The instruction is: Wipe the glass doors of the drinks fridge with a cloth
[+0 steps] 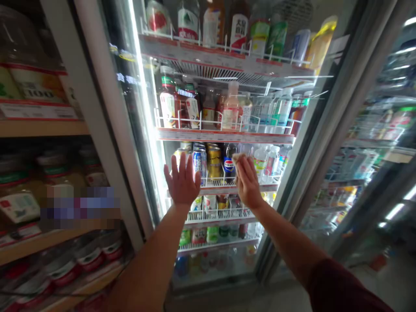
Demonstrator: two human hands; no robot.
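Note:
In front of me stands a tall drinks fridge behind a glass door [208, 265]. My left hand [183, 181] is spread against the glass at the left, fingers pointing up, with nothing in it. Pressed to the glass on the right is my right hand [247, 180], closed on a light-brown cloth [238, 160] that shows at its fingertips. Behind the glass, between the hands, are blue cans [199, 161], gold cans [214, 162] and a dark cola bottle [229, 162] on a wire shelf. My palms and the cloth's far side are hidden.
Bottles fill the upper fridge shelves [227, 138]. On the left, wooden shelves [45, 128] hold large juice bottles [35, 82], beside the grey door frame [107, 121]. Another glass-fronted fridge [367, 147] with bottles stands to the right, past a metal frame [325, 143].

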